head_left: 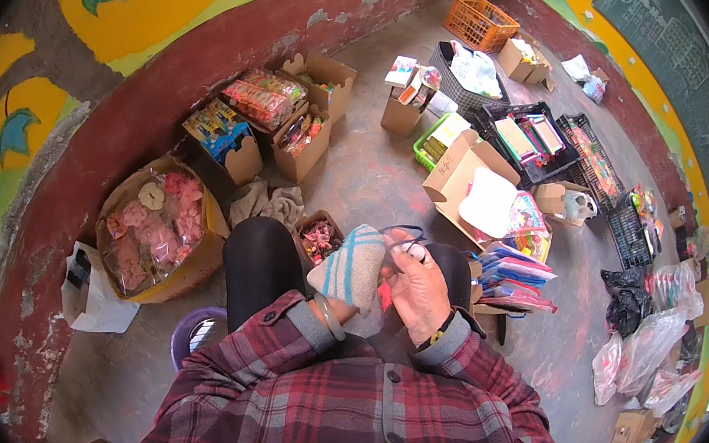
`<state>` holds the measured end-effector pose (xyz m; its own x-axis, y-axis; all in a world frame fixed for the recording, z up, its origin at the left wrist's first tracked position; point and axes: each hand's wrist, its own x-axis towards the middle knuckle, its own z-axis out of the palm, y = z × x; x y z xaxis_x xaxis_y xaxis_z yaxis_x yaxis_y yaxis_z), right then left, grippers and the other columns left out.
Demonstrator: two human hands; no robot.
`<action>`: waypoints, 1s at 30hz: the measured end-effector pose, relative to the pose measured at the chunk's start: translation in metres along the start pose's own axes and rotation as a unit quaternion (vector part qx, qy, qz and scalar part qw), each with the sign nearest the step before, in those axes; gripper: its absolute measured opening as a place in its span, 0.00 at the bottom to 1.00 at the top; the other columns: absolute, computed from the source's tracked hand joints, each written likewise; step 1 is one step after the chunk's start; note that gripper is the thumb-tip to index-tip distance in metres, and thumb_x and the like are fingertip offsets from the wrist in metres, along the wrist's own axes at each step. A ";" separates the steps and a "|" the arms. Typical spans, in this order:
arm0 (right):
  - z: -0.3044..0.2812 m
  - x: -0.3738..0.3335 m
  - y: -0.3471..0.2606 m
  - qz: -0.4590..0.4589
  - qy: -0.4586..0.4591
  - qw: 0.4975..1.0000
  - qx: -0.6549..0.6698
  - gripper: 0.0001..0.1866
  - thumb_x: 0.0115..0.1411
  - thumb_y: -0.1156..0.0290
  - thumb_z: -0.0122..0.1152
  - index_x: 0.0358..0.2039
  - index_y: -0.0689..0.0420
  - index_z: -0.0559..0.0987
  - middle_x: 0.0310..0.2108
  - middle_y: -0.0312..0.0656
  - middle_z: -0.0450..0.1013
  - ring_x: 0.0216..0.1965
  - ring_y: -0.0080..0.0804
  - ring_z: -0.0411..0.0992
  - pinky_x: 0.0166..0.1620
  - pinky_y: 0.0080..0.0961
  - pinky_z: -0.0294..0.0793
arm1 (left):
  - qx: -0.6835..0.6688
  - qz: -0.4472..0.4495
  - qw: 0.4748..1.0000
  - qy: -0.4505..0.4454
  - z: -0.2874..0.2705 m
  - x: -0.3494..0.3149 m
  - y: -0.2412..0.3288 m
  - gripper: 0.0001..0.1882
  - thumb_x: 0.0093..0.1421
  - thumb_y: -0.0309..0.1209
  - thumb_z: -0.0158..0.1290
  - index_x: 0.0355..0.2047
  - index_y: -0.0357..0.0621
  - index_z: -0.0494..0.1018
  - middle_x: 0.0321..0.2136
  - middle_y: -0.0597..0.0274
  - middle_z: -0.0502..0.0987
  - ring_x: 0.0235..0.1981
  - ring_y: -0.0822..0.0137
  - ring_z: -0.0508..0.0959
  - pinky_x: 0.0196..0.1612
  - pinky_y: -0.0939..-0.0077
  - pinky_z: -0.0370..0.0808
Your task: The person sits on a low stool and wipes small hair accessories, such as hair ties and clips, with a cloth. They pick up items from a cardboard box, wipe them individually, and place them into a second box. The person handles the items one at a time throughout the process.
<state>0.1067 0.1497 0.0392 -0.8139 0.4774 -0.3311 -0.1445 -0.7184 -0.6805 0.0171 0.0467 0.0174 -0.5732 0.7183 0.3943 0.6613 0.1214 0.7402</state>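
A beige cloth with blue stripes (351,266) is bunched over my left hand (338,309), which grips it from below and is mostly hidden by it. To the right, my right hand (420,293) is closed, its fingers curled toward the cloth. From those fingertips rises a thin dark blue loop (405,231), whose kind I cannot make out. A small white piece (415,251) shows by the thumb. Something red (385,295) peeks out between the two hands, above my lap.
Ahead stand a box of small wrapped items (319,236) and a crumpled grey cloth (265,204). A large carton of pink bagged goods (159,231) is left, above a purple bucket (184,337). An open carton (463,178), coloured packets (514,278) and black crates (529,145) stand right.
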 end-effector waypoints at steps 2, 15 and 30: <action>0.002 -0.001 -0.004 0.015 0.000 1.000 0.004 0.14 0.57 0.76 0.57 0.44 0.57 0.71 0.43 0.41 0.72 0.45 0.28 0.69 0.43 0.22 0.68 | 0.053 -0.001 0.999 0.006 -0.004 -0.001 -0.002 0.13 0.53 0.31 0.49 0.39 0.41 0.69 0.35 0.52 0.72 0.34 0.53 0.76 0.33 0.68 0.73; -0.010 -0.010 -0.019 0.084 -0.087 0.993 0.000 0.17 0.59 0.74 0.54 0.49 0.61 0.67 0.51 0.51 0.66 0.52 0.40 0.67 0.45 0.24 0.73 | 0.119 -0.077 0.990 0.025 -0.015 0.006 0.002 0.11 0.47 0.29 0.50 0.31 0.39 0.68 0.28 0.50 0.71 0.30 0.50 0.75 0.30 0.64 0.71; -0.028 -0.011 -0.020 0.011 -0.080 0.996 -0.034 0.23 0.55 0.80 0.57 0.53 0.64 0.68 0.38 0.38 0.74 0.35 0.26 0.72 0.39 0.21 0.74 | 0.145 -0.051 0.987 -0.043 -0.022 0.004 0.006 0.18 0.58 0.32 0.47 0.48 0.42 0.70 0.46 0.53 0.73 0.49 0.58 0.73 0.51 0.70 0.69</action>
<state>0.1343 0.1728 0.0386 -0.8969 0.3705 -0.2415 -0.0912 -0.6893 -0.7187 0.0081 0.0352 0.0359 -0.6090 0.7462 0.2688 0.7205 0.3787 0.5809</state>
